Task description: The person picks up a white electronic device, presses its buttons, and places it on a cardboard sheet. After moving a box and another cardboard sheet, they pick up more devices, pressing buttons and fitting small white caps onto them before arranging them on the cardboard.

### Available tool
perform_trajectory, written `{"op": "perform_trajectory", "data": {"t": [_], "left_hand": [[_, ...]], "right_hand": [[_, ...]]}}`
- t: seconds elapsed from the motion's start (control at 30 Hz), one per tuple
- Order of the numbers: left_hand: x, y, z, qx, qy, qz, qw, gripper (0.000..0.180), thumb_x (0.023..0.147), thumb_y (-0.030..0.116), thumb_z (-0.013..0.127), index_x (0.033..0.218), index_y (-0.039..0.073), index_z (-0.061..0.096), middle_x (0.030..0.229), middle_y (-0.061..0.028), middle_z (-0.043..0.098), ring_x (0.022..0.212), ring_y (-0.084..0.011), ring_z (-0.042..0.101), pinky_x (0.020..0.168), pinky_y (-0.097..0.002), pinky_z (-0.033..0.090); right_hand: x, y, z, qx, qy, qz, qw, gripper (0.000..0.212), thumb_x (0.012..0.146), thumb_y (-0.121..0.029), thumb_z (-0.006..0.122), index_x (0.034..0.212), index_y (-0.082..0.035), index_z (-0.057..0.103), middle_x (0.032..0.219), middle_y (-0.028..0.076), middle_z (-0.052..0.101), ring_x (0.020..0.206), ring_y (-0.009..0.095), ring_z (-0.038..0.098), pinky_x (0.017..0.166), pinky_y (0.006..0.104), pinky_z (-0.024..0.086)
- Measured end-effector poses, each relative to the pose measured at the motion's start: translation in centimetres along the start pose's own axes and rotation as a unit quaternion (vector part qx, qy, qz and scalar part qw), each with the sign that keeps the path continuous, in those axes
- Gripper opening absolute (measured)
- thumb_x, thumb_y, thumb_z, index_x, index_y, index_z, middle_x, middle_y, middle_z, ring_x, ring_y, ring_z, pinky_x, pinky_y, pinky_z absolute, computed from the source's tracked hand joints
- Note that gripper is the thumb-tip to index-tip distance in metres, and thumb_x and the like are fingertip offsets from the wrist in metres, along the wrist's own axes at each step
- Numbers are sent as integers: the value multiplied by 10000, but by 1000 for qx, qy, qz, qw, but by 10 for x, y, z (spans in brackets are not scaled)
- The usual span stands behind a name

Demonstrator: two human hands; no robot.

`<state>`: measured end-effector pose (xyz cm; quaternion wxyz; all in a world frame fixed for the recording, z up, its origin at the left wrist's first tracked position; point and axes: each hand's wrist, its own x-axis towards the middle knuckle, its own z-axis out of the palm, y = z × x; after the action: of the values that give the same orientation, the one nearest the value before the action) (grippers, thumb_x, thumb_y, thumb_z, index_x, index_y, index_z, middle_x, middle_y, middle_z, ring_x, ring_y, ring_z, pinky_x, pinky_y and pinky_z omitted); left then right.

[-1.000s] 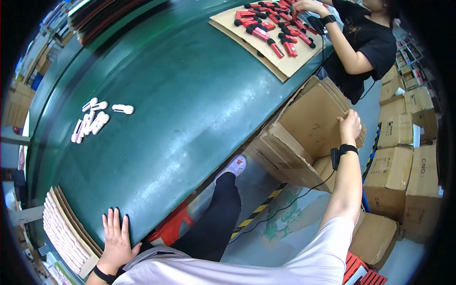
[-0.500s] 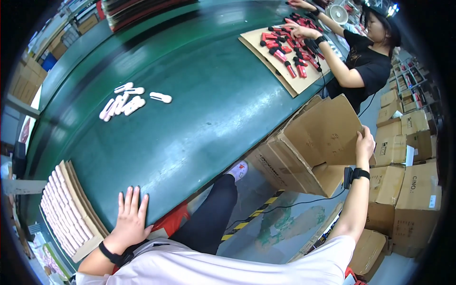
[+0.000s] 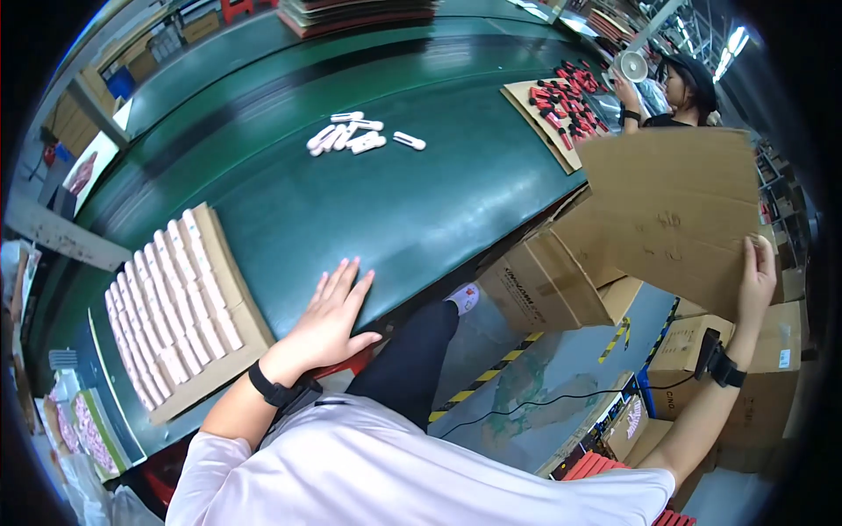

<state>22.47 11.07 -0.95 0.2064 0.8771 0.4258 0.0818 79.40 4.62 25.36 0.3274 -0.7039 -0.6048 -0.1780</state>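
The green surface (image 3: 421, 202) fills the upper left of the frame, and the left hand (image 3: 333, 316) lies flat on its near edge, fingers spread and holding nothing, just beside a cardboard tray of pale oblong pieces (image 3: 175, 302). At right, the large cardboard sheet (image 3: 671, 210) stands raised over the open cartons (image 3: 544, 280), the right hand (image 3: 756, 280) clamped on its lower right edge. The sheet looks light and fairly stiff but likely to flex, so an edge hold near a corner suits it, though the thumb's grip behind it is hidden.
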Motion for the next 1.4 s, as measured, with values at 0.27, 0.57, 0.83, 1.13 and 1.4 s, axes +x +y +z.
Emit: {"op": "perform_trajectory", "data": {"t": [0.27, 0.57, 0.83, 1.13, 1.4], "left_hand": [[-80, -19, -49, -226, 160, 30, 960, 831, 837, 248, 679, 1452, -4, 181, 1473, -263, 244, 1370, -395, 271, 1122, -420, 252], [-194, -63, -52, -413, 404, -118, 808, 712, 877, 189, 637, 1411, -53, 232, 1402, -255, 363, 1283, -313, 412, 1067, -375, 317], [-309, -116, -48, -300, 555, -282, 723, 552, 845, 48, 625, 1327, -41, 372, 1258, -176, 511, 1179, -227, 490, 1000, -335, 387], [-395, -150, -29, -302, 547, -397, 672, 431, 863, 15, 594, 1269, -36, 457, 1131, -111, 582, 1038, -165, 550, 929, -295, 428], [-373, -160, -35, -310, 484, -441, 690, 439, 878, 18, 575, 1291, -41, 440, 1171, -120, 569, 1075, -178, 535, 958, -301, 406]], "right_hand": [[-28, -128, 55, 463, -63, 118, 876, 90, 945, -113, 551, 1008, -63, 593, 1011, 21, 639, 929, 99, 585, 835, 246, 453], [-84, -325, 211, 631, -349, 172, 671, 114, 951, -119, 522, 1027, -46, 567, 1038, 36, 634, 953, 131, 593, 875, 284, 458], [-148, -470, 301, 594, -509, 41, 622, 417, 842, 17, 580, 1252, 33, 500, 1203, 115, 590, 1113, 173, 560, 976, 305, 422], [-214, -548, 342, 423, -486, -133, 753, 655, 753, -71, 727, 1320, 64, 429, 939, 62, 568, 740, 94, 516, 696, 240, 480], [-208, -532, 349, 419, -464, -108, 773, 765, 738, -110, 756, 1374, 61, 367, 914, 61, 523, 717, 110, 493, 682, 239, 468]]}}
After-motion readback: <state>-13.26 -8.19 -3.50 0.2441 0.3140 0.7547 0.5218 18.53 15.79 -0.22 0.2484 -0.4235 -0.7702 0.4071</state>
